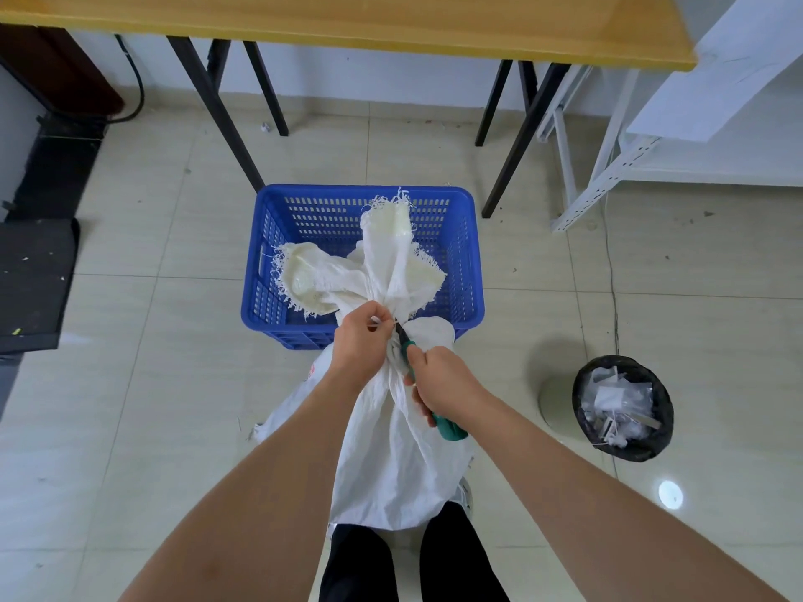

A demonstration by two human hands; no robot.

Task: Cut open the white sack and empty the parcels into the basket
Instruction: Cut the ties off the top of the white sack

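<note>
The white sack point(391, 449) stood upright on the tiled floor point(152, 384) just in front of the person's feet, its gathered neck cinched tight at the near edge of the blue basket point(265, 280), so that its frayed open top flopped forward over the basket's inside. That placing looked deliberate: once the neck was freed, the sack would only need tipping away from the person for the parcels to drop into the basket. No parcels showed; they were presumably inside the bulging lower part.

The left hand point(360, 341) had its fingers curled round the neck, pinching what seemed a thin white tie at the knot, probably to hold it taut and steady for the blade. The right hand point(439, 380) was wrapped round the green handle of a cutter point(452, 427), its dark tip set against the cinched neck just beside the left fingers point(380, 321). The cut appeared not yet made, since the neck was bunched.

To the right, well apart, stood a black-lined bin point(660, 410) holding scraps. A wooden table point(347, 23) spanned the far side, above and beyond the basket
</note>
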